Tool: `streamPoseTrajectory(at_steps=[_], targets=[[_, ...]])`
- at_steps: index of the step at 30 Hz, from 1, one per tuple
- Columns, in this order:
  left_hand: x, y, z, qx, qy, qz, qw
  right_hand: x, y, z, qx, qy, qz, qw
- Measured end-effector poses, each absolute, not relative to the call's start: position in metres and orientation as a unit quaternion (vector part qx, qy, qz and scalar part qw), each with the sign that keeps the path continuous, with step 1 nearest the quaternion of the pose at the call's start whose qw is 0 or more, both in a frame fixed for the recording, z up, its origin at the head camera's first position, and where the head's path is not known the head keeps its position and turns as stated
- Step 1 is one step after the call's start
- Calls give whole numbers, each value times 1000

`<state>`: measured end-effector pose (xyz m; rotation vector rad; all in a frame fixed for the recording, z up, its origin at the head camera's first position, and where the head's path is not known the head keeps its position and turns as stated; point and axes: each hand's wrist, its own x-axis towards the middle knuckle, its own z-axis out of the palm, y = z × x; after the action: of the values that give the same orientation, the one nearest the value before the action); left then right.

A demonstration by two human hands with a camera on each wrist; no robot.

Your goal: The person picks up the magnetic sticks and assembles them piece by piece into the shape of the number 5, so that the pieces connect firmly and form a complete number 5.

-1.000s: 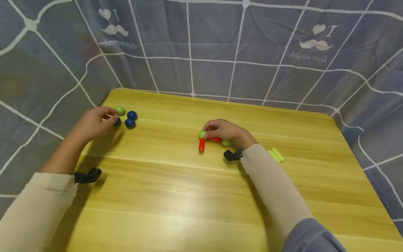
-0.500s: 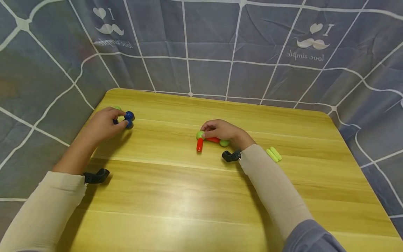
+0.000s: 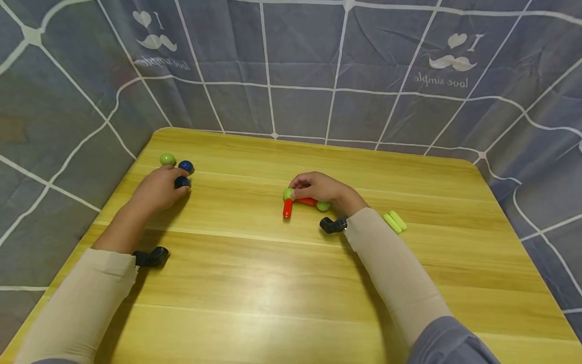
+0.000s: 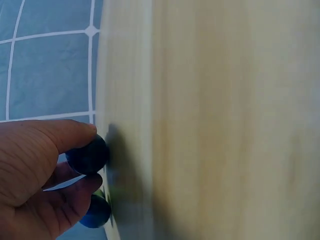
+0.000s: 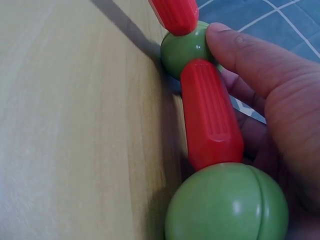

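Observation:
My left hand (image 3: pixel 156 191) is at the far left of the table, thumb and fingers pinching a dark blue ball (image 4: pixel 89 156). Another blue ball (image 3: pixel 185 166) lies just beyond its fingertips, and a loose green ball (image 3: pixel 167 159) is behind the knuckles. Near the table's middle, my right hand (image 3: pixel 318 186) grips the green ball (image 5: pixel 182 55) at the corner of a joined piece. From that ball one red rod (image 3: pixel 287 208) points toward me. A second red rod (image 5: pixel 210 115) runs to another green ball (image 5: pixel 227 205) under the wrist. Some right fingers are hidden behind the piece.
Yellow-green sticks (image 3: pixel 394 222) lie side by side to the right of the right forearm. The wooden table (image 3: pixel 254 283) meets a grey-blue curtain (image 3: pixel 300 60) at its back and sides. Black wrist-camera mounts (image 3: pixel 152 257) jut out from both sleeves.
My left hand has moved right and slightly toward me, from beside the green ball to the blue balls, and now pinches one. The right hand keeps its hold; the view has shifted slightly.

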<state>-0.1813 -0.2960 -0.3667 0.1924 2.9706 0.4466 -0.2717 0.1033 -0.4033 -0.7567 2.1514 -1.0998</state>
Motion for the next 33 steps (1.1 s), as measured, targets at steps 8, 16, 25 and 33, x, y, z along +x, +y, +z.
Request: streamPoseTrajectory(at_steps=[8, 16, 25, 33], targets=[[-174, -282, -370, 107, 979, 168, 33, -272, 104, -405, -281, 814, -411, 300], [-164, -247, -373, 130, 957, 253, 53, -270, 104, -405, -276, 813, -417, 296], [-157, -206, -375, 159, 927, 329, 88, -267, 102, -405, -265, 814, -424, 296], [-155, -179, -376, 167, 909, 367, 102, -266, 101, -407, -271, 814, -424, 291]])
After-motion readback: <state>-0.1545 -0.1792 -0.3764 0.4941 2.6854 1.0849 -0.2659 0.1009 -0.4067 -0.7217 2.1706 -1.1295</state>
